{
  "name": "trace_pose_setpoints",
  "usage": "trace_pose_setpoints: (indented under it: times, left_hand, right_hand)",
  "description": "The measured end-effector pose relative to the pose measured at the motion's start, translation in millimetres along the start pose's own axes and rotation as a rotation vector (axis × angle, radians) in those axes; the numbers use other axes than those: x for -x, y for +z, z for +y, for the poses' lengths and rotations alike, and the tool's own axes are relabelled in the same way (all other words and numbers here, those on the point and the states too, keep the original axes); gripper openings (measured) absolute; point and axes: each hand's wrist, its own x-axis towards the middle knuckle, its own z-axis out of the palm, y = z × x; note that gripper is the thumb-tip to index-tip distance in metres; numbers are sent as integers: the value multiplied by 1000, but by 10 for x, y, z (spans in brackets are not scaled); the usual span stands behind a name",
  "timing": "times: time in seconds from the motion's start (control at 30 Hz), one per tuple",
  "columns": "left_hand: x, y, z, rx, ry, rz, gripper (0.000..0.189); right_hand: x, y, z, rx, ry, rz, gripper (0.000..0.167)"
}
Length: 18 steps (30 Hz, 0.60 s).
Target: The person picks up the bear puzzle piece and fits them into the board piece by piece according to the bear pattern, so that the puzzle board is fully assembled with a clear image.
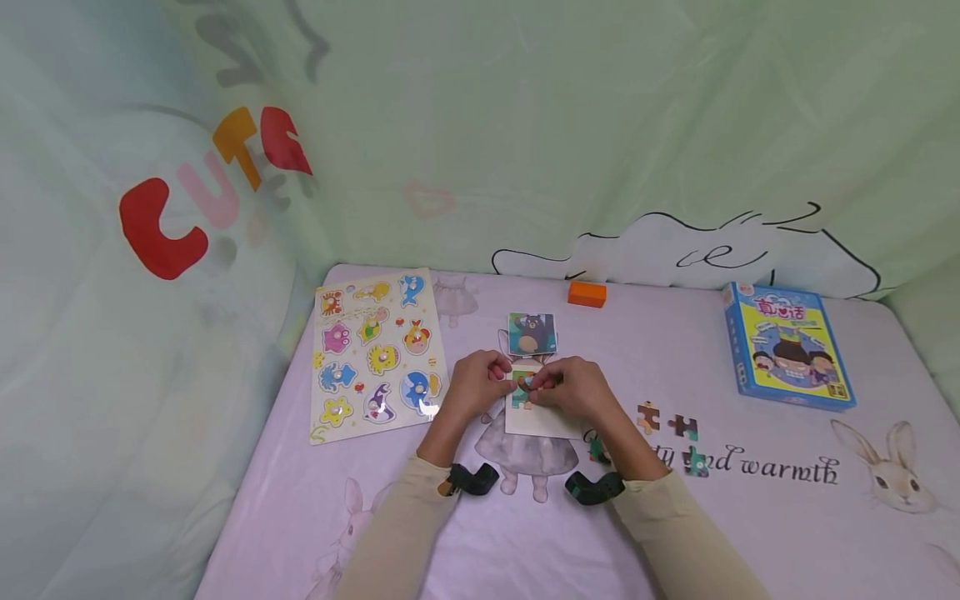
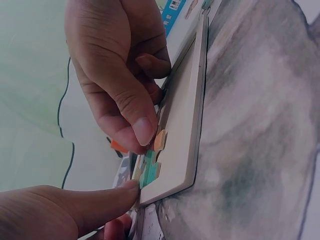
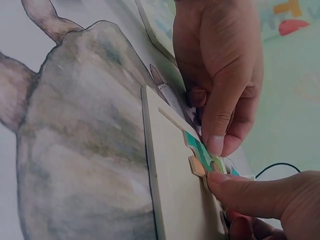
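A shallow pale puzzle tray [image 1: 543, 423] lies in front of the person, with green and orange jigsaw pieces [image 3: 196, 146] fitted toward its upper left corner. My left hand [image 1: 477, 385] grips the tray's left edge at that corner, thumb tip beside the green piece. From the right, my right hand [image 1: 577, 388] pinches a small jigsaw piece [image 1: 528, 381] between thumb and forefinger, right at the fitted pieces. The fingers hide most of this piece. Just beyond the tray sits a square bear picture [image 1: 532, 335].
Loose jigsaw pieces [image 1: 683, 427] lie right of the right forearm, one partly hidden by it. An animal knob puzzle board [image 1: 378, 357] is at the left. An orange block [image 1: 587, 294] stands at the back, and a blue and yellow box [image 1: 789, 347] at the right.
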Motion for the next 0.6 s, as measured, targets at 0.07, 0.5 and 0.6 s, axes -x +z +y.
trace_pose_setpoints:
  times: [0.07,0.5,0.6]
  left_hand:
    - [-2,2,-2,1,5,3,20]
    - [-21,25,-27,-11,-4,4,21]
    - [-17,19,-23,-16,3,0,21]
  right_hand:
    - [0,5,-1,1,4,3,10]
    - [-9,0,3,13,12,14,10]
    - [-7,6,-1,21,5,21,9]
